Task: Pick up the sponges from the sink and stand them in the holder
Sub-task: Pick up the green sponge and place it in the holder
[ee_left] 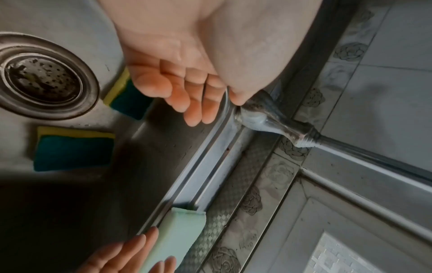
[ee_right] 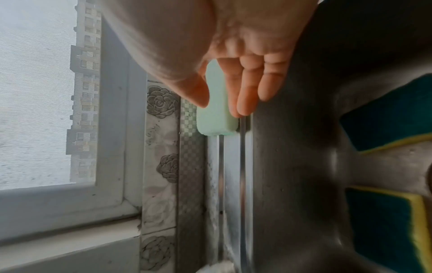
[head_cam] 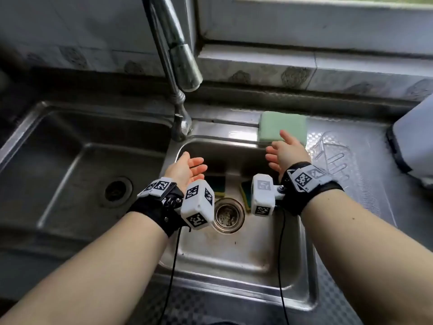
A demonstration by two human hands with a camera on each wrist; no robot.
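Observation:
Two yellow-and-dark-green sponges lie on the small sink's floor beside the drain, one (head_cam: 216, 184) (ee_left: 128, 99) on the left and one (head_cam: 246, 191) (ee_left: 72, 149) on the right, both half hidden by my wrist cameras in the head view. My left hand (head_cam: 194, 161) (ee_left: 194, 103) hovers open above them, palm turned inward, holding nothing. My right hand (head_cam: 277, 146) (ee_right: 219, 99) is open at the sink's back right corner, fingers straight, just in front of a pale green rounded block (head_cam: 282, 127) (ee_right: 217, 118) on the rim. A clear looped rack (head_cam: 332, 158) lies on the drainboard.
The faucet (head_cam: 178, 66) arches over the sink's back left corner. A large second basin (head_cam: 82, 172) lies to the left. The drain strainer (head_cam: 227, 214) sits mid-sink. A white appliance (head_cam: 414, 141) stands at the far right, a window sill behind.

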